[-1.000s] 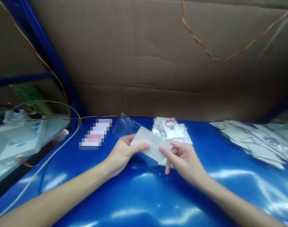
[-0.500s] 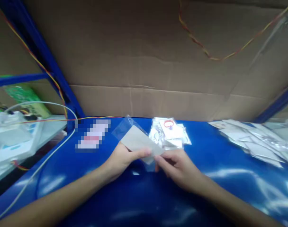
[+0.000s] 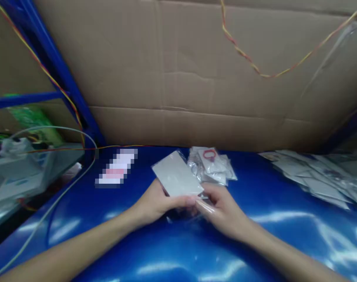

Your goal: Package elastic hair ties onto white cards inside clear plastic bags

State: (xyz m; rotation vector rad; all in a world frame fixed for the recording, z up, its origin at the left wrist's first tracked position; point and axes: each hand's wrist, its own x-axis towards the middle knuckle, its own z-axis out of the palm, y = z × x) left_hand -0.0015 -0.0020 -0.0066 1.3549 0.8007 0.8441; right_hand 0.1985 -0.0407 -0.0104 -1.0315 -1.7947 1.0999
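Note:
My left hand (image 3: 159, 201) and my right hand (image 3: 221, 209) meet over the middle of the blue table (image 3: 178, 250). Together they hold a white card (image 3: 177, 178) that sits inside a clear plastic sleeve (image 3: 202, 205). The left thumb and fingers pinch the card's near edge. The right fingers grip the sleeve's open end beside it. The card tilts up and away from me. Just behind the hands lies a small pile of bagged cards (image 3: 210, 164), the top one showing a red bracelet.
A spread of white cards and bags (image 3: 319, 176) covers the table's right side. A cardboard wall (image 3: 196, 78) stands behind. A red-yellow wire (image 3: 255, 68) hangs across it. A blue rack post (image 3: 58, 74), a grey cable (image 3: 64, 188) and a cluttered shelf (image 3: 20, 172) are at the left.
The card has gone further into the sleeve and turned more upright. Both hands have drawn a little closer to me and closer together.

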